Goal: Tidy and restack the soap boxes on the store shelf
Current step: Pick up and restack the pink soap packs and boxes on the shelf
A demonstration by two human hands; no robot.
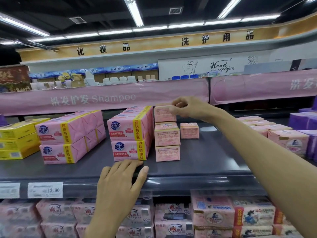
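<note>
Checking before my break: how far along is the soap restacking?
Done: two small pink cardboard soap boxes sit stacked. In hand: the right hand pinches a third box on top; left hand rests on the dark shelf edge. Left: one lone pink box behind the stack.

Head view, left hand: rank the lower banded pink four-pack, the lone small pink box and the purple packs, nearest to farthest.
From the left hand on the shelf edge:
1. lower banded pink four-pack, just ahead of the fingertips.
2. lone small pink box, farther back, to the right.
3. purple packs, far right end.
</note>
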